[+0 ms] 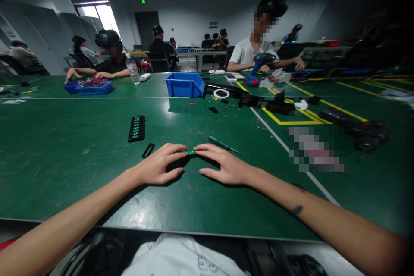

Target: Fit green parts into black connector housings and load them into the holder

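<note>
A small green circuit board lies on the green table in front of me. The fingertips of my left hand touch its left end, and those of my right hand touch its right end. Both hands have their fingers stretched out and thumbs held apart. Just left of my left hand is a black rectangular frame. Farther left sits a black strip holding several green boards. A screwdriver with a dark handle lies just beyond my right hand.
Behind my hands stand a blue bin, a white ring and scattered small parts. A cordless drill is farther back; a dark power tool lies at right. Two people sit across, one beside blue trays and a bottle.
</note>
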Available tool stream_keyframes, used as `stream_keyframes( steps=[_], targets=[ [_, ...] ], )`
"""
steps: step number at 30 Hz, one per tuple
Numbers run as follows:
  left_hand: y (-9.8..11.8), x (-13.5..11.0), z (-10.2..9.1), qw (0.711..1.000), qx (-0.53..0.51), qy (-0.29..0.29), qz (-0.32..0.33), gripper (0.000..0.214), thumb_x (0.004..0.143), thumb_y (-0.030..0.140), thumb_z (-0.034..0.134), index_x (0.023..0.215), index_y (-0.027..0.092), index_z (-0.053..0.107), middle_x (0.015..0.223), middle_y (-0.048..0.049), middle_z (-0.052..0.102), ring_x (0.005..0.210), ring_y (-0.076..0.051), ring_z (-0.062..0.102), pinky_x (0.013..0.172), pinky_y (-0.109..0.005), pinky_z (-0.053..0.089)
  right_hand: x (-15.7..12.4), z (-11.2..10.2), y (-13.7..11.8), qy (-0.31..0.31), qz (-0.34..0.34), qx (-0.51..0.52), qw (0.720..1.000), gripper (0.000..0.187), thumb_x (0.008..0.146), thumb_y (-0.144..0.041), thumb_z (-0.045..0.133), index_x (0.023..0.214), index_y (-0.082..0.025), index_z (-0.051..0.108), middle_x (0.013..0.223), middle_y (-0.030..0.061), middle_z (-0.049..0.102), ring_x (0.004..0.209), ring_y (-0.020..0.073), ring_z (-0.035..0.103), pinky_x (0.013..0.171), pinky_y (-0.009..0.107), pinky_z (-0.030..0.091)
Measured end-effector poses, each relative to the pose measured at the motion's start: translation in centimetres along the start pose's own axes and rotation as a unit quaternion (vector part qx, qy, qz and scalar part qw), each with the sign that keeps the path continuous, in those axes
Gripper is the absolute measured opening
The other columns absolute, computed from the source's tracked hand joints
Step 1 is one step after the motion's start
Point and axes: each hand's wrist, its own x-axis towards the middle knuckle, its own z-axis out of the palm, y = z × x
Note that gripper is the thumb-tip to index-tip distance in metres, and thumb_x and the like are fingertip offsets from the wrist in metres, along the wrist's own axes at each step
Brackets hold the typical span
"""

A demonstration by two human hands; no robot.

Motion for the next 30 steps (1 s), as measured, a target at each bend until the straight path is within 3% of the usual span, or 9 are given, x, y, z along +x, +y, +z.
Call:
stream_keyframes(
  steps=[30],
  targets=[
    [-0.08, 0.01, 0.01, 1.0, -0.001, -0.007, -0.002, 0.053, 0.097, 0.032, 0.06, 0.148, 0.017, 0.051, 0.148, -0.0195, 0.052, 0.135, -0.032, 0.053, 0.111, -0.05, 0.046, 0.04, 0.08, 0.02, 0.002, 0.0, -0.001, 1.0, 0.055, 0.096, -0.038, 0.066, 0.147, -0.021, 0.054, 0.148, 0.0157, 0.053, 0.138, 0.0288, 0.052, 0.117, 0.049, 0.043]
  ],
)
